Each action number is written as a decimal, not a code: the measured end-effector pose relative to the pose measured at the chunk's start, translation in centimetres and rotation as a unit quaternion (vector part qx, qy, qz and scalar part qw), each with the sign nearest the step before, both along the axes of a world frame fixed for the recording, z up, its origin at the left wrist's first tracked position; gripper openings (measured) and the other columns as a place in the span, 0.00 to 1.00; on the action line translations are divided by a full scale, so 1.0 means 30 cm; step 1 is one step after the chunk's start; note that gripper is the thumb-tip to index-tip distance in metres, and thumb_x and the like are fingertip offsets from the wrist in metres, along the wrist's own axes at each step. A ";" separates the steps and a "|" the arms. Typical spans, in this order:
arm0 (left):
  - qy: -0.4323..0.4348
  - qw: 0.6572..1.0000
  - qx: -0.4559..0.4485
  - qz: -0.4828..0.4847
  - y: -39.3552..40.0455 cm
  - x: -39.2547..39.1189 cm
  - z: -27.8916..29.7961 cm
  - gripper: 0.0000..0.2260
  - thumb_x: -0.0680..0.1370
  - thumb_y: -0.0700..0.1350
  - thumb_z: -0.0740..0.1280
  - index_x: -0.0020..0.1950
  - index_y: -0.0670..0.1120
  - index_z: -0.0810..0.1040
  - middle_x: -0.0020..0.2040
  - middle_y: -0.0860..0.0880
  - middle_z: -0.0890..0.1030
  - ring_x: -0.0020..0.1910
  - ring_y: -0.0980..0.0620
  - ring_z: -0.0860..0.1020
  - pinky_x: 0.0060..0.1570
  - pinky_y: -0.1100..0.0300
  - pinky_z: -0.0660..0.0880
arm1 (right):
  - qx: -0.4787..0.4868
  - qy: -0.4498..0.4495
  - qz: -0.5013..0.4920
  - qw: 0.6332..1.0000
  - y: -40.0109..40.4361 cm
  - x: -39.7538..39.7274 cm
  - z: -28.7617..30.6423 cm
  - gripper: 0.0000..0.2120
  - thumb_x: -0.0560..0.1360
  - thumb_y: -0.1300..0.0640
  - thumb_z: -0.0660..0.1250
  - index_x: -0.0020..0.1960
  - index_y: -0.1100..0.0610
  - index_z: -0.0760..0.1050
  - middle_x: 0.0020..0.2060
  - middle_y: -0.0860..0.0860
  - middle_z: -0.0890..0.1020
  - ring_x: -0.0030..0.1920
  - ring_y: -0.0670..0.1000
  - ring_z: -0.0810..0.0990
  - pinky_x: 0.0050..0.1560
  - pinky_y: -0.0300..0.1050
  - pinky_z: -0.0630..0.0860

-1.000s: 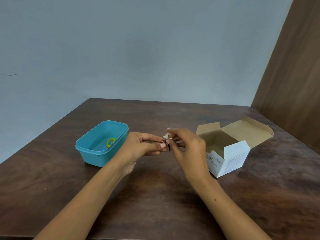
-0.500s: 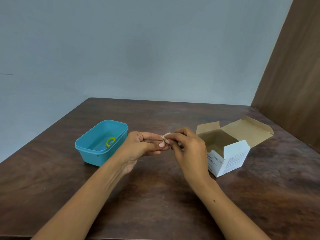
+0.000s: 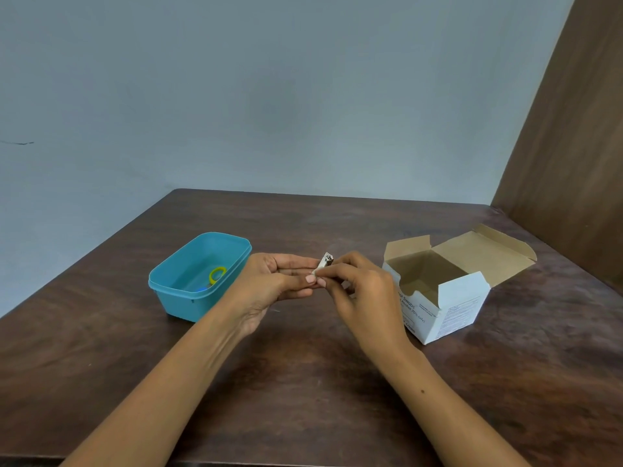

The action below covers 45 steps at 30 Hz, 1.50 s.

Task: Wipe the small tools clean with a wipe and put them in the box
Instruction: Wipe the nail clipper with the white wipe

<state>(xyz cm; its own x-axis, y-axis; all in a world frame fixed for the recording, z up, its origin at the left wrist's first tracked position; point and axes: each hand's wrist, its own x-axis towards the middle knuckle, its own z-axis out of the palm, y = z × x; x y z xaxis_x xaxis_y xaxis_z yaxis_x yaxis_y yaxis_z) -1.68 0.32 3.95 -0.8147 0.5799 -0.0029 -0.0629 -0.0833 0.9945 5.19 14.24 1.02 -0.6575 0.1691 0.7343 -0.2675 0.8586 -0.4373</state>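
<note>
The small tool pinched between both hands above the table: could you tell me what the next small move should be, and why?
Probably draw the wipe along the small tool once more. The right hand pinches the wipe around it, the left hand steadies it, and its tip still pokes out, well short of the teal box.

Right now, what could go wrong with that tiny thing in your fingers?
The small tool is pinched only at the fingertips of the left hand and right hand, above the table, so it might slip and drop outside the blue box. The wipe is a tiny bit and could slip loose too.
</note>
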 end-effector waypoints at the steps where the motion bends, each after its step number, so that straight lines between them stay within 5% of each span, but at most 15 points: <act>1: -0.001 1.000 -0.003 0.001 0.001 -0.001 -0.002 0.11 0.71 0.31 0.70 0.52 0.40 0.82 0.44 0.43 0.86 0.42 0.54 0.84 0.40 0.67 0.80 | 0.002 -0.006 0.001 1.000 0.001 0.000 0.001 0.06 0.71 0.60 0.73 0.46 0.52 0.83 0.40 0.46 0.81 0.37 0.43 0.77 0.35 0.38 0.76; 4: 0.000 1.000 -0.002 -0.007 0.005 0.006 -0.001 0.11 0.72 0.32 0.70 0.52 0.41 0.82 0.45 0.43 0.86 0.44 0.53 0.85 0.38 0.67 0.79 | -0.001 0.010 -0.037 0.999 0.009 -0.001 0.005 0.06 0.70 0.60 0.74 0.45 0.52 0.84 0.39 0.46 0.81 0.36 0.41 0.74 0.34 0.29 0.70; 13: -0.005 1.000 0.002 0.018 0.005 -0.003 -0.011 0.12 0.71 0.31 0.70 0.53 0.39 0.82 0.44 0.42 0.86 0.43 0.52 0.85 0.39 0.66 0.80 | -0.006 -0.015 -0.011 1.000 -0.005 -0.007 -0.002 0.04 0.71 0.59 0.73 0.45 0.53 0.83 0.40 0.46 0.80 0.36 0.44 0.76 0.34 0.39 0.74; 21: -0.025 0.998 0.028 0.053 0.010 -0.006 -0.008 0.11 0.72 0.29 0.67 0.49 0.41 0.82 0.40 0.46 0.86 0.39 0.55 0.84 0.38 0.67 0.80 | -0.020 -0.085 0.012 0.996 0.008 -0.003 0.002 0.03 0.71 0.59 0.72 0.45 0.53 0.82 0.41 0.44 0.79 0.38 0.42 0.76 0.37 0.32 0.71; 27: -0.017 0.997 0.032 0.064 0.005 -0.011 -0.004 0.11 0.73 0.30 0.68 0.53 0.38 0.81 0.45 0.43 0.86 0.44 0.51 0.85 0.41 0.66 0.80 | -0.168 -0.036 -0.022 0.985 0.021 0.005 0.023 0.05 0.73 0.62 0.70 0.43 0.52 0.79 0.41 0.41 0.80 0.45 0.41 0.79 0.46 0.35 0.76; 31: -0.018 0.997 0.030 0.063 0.009 -0.010 -0.007 0.11 0.73 0.30 0.68 0.53 0.39 0.81 0.46 0.44 0.86 0.45 0.50 0.85 0.39 0.66 0.80 | -0.221 -0.067 0.009 0.973 0.009 0.010 0.033 0.05 0.73 0.62 0.70 0.44 0.52 0.80 0.38 0.36 0.79 0.44 0.34 0.79 0.45 0.24 0.73; 38: 0.045 0.995 0.015 0.089 0.022 -0.005 -0.030 0.10 0.72 0.32 0.70 0.52 0.39 0.82 0.43 0.44 0.86 0.43 0.50 0.85 0.36 0.66 0.80 | -0.283 -0.072 0.030 0.956 0.007 0.011 0.033 0.07 0.70 0.61 0.73 0.41 0.48 0.82 0.37 0.43 0.85 0.42 0.42 0.83 0.48 0.42 0.80; 45: 0.123 0.985 0.015 0.119 0.041 0.010 -0.052 0.09 0.71 0.33 0.72 0.47 0.44 0.83 0.41 0.47 0.86 0.42 0.51 0.85 0.37 0.62 0.80 | -0.257 -0.058 0.037 0.964 -0.017 0.016 0.024 0.06 0.69 0.62 0.74 0.45 0.55 0.84 0.39 0.46 0.85 0.43 0.41 0.83 0.48 0.39 0.80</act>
<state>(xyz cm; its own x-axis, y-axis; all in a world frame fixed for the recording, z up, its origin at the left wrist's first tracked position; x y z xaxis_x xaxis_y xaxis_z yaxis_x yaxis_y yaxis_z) -1.37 1.55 2.40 -0.9013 0.3691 0.2267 0.2053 -0.0968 0.9739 5.67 13.72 1.76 -0.7546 0.4403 0.4865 -0.2434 0.5008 -0.8307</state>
